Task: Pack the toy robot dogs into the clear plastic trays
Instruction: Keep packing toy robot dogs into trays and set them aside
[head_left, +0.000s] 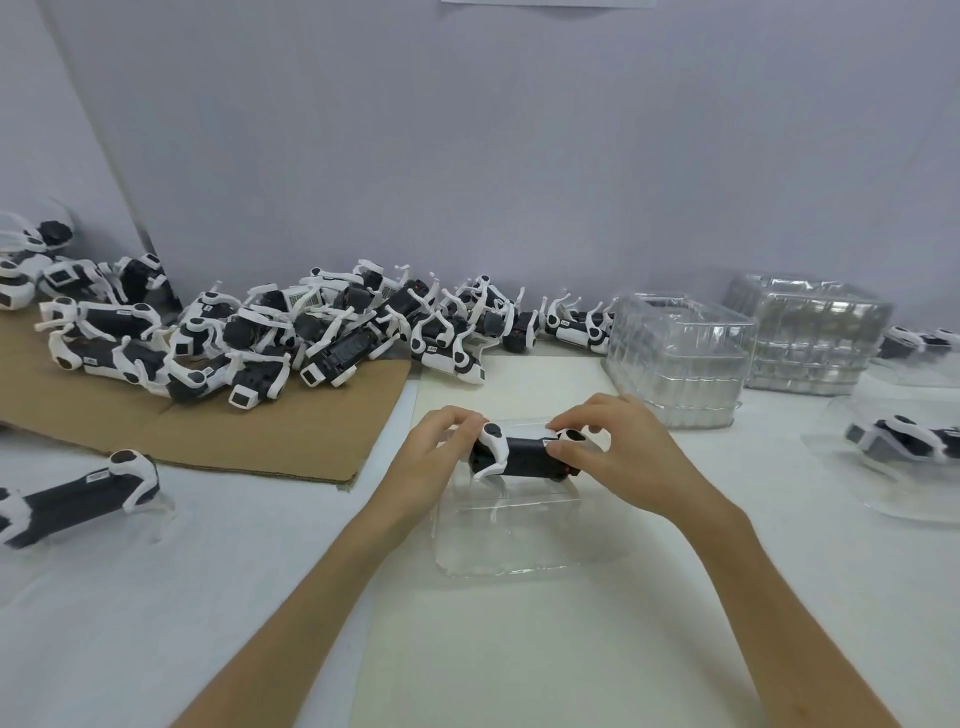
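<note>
A black-and-white toy robot dog (524, 453) stands in a clear plastic tray (519, 540) at the table's centre, its legs down inside the tray. My left hand (436, 457) grips its left end, fingers curled over the white shoulder. My right hand (608, 447) grips the right end, fingers curled over the top. A large heap of toy dogs (291, 327) lies along the back wall, partly on cardboard.
Two stacks of empty clear trays (680, 358) (810, 332) stand at the back right. A packed dog in a tray (904, 441) sits at the right edge. Another dog (83, 493) stands at the left. Brown cardboard (260, 431) covers the table's left back.
</note>
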